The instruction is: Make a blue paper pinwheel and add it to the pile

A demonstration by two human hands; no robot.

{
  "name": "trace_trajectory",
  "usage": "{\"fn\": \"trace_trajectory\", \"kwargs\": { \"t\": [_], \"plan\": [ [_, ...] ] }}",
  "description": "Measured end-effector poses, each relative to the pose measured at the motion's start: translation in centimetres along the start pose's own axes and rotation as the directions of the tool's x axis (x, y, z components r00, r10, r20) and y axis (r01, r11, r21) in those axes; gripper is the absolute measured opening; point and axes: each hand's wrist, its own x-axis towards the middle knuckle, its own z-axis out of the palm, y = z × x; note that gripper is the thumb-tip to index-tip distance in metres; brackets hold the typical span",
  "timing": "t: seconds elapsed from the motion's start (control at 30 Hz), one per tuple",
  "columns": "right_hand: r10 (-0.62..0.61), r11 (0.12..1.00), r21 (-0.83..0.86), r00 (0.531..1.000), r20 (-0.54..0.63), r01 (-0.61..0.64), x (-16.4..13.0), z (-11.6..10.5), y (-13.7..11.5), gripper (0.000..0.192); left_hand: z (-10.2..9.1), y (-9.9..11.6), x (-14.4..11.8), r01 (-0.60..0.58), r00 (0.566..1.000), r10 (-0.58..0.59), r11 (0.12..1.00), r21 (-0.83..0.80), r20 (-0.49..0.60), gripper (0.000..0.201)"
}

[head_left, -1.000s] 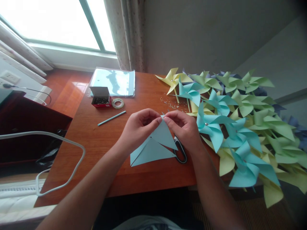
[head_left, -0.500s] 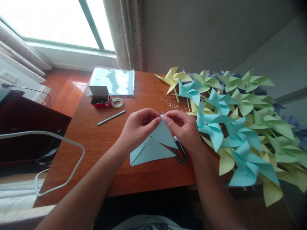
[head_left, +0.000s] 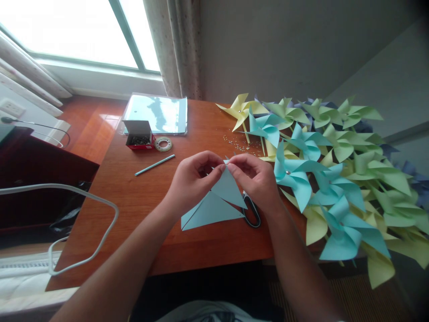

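Note:
A light blue paper square (head_left: pixel 212 211), cut in from its corners, lies over the wooden table in front of me. My left hand (head_left: pixel 197 175) pinches its far corner between thumb and fingers. Right beside it, my right hand (head_left: pixel 254 178) pinches the same corner, with the two thumb tips almost touching. Whatever else may be between the fingertips is hidden. Black-handled scissors (head_left: pixel 251 211) lie partly under the paper and my right hand. Left of my hands is a blue paper stick (head_left: pixel 154 165).
Many yellow, green and blue paper pinwheels (head_left: pixel 342 223) cover the table's right side. Small bits (head_left: pixel 239 142) are scattered near the back. On the left stand a red box of small fasteners (head_left: pixel 140 141), a tape roll (head_left: pixel 163 144) and packaged blue sheets (head_left: pixel 161 114). A white cable (head_left: pixel 114 210) loops at the left edge.
Almost nothing differs. Both hands keep their pinch at the paper's far corner, and the view has shifted very slightly.

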Motion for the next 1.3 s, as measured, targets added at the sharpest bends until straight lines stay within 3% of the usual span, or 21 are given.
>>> {"fn": "trace_trajectory", "kwargs": {
  "t": [0.33, 0.63, 1.0, 1.3],
  "plan": [
    [-0.047, 0.992, -0.120, 0.998, -0.028, 0.043, 0.00, 0.30, -0.22, 0.006, 0.10, -0.07, -0.20, -0.090, 0.996, 0.094, 0.975, 0.204, -0.010, 0.008],
    [0.012, 0.999, -0.032, 1.000, -0.015, -0.013, 0.05, 0.11, -0.28, 0.004, 0.21, 0.02, -0.12, -0.034, 0.998, 0.041, 0.991, 0.132, -0.047, 0.012],
    [-0.039, 0.995, -0.094, 0.999, 0.008, 0.039, 0.09, 0.18, -0.29, 0.002, 0.00, -0.23, -0.31, -0.067, 0.997, 0.072, 0.984, 0.163, -0.024, 0.008],
    [0.003, 0.999, -0.047, 1.000, -0.009, -0.003, 0.05, 0.18, -0.15, 0.003, -0.06, -0.03, -0.24, -0.043, 0.999, 0.045, 0.989, 0.142, -0.015, 0.010]
  ]
}}
